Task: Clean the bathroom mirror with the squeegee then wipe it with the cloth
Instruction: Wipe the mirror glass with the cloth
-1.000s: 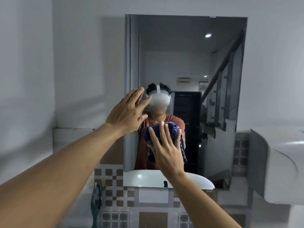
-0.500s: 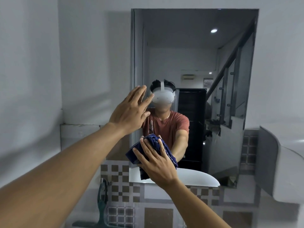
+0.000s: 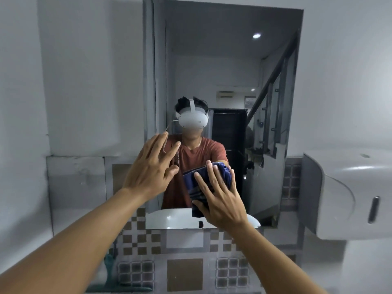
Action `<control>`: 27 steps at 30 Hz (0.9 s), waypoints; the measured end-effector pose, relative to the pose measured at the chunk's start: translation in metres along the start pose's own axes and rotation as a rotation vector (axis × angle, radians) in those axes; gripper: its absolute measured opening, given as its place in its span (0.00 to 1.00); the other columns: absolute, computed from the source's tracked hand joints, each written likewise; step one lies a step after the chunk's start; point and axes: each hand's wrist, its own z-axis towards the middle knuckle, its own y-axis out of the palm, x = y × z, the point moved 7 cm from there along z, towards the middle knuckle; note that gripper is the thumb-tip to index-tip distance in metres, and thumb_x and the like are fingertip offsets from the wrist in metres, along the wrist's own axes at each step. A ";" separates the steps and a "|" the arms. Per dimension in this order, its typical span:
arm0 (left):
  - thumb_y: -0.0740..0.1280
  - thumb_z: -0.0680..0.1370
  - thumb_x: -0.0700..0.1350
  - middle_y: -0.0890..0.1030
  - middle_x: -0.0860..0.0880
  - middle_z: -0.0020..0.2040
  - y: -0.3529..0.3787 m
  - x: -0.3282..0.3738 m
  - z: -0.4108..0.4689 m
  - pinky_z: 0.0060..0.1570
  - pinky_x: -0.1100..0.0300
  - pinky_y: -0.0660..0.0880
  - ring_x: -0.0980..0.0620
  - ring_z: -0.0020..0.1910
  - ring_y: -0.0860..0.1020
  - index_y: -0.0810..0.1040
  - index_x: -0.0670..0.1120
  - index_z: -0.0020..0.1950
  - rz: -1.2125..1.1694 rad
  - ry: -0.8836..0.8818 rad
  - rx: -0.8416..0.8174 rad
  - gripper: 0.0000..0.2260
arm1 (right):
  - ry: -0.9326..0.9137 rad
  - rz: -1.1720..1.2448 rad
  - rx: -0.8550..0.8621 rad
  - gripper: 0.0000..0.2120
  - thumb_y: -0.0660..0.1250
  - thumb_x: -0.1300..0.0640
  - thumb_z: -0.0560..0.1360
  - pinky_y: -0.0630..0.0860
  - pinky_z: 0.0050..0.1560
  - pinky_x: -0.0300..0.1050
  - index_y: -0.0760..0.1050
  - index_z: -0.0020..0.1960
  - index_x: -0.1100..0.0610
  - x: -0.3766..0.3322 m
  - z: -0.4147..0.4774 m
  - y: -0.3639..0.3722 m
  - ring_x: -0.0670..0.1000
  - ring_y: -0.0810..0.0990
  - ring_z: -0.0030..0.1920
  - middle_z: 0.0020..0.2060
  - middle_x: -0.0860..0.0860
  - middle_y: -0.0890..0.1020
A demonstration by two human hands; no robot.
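Observation:
A tall frameless mirror (image 3: 212, 60) hangs on the grey wall straight ahead. My right hand (image 3: 220, 198) presses a folded dark blue cloth (image 3: 197, 183) flat against the mirror's lower middle, fingers spread over it. My left hand (image 3: 151, 168) is open, fingers apart, held at the mirror's lower left edge; I cannot tell whether it touches the glass. A green squeegee (image 3: 110, 270) stands against the tiled wall at the bottom left, partly hidden behind my left forearm.
A white wall-mounted dispenser (image 3: 343, 200) juts out at the right, close to the mirror's side. Brown and grey patterned tiles (image 3: 184, 270) cover the wall below the mirror. The mirror reflects a person, a white basin and a staircase.
My right hand slid the cloth down and left, then back to the right across the lower mirror. The left hand stayed open near the left edge. The view tilted slightly downward.

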 end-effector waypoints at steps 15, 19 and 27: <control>0.62 0.78 0.59 0.56 0.36 0.80 0.010 0.005 -0.003 0.76 0.39 0.59 0.36 0.79 0.54 0.61 0.48 0.80 0.041 0.003 0.005 0.32 | 0.455 0.184 0.007 0.35 0.48 0.34 0.80 0.76 0.63 0.63 0.39 0.82 0.44 0.109 -0.038 -0.024 0.56 0.36 0.81 0.82 0.56 0.40; 0.61 0.78 0.59 0.55 0.36 0.80 0.011 0.005 -0.004 0.76 0.39 0.59 0.36 0.79 0.53 0.60 0.48 0.80 0.026 -0.013 0.004 0.33 | 0.494 0.182 0.003 0.32 0.40 0.32 0.81 0.72 0.66 0.63 0.32 0.79 0.40 0.107 -0.059 -0.011 0.55 0.35 0.81 0.82 0.55 0.38; 0.61 0.78 0.59 0.56 0.35 0.80 0.010 0.004 -0.004 0.76 0.39 0.58 0.36 0.79 0.54 0.61 0.48 0.80 0.029 -0.002 0.019 0.33 | 0.535 0.192 -0.056 0.31 0.43 0.38 0.83 0.55 0.75 0.62 0.40 0.82 0.46 0.093 -0.105 0.026 0.55 0.37 0.81 0.82 0.54 0.38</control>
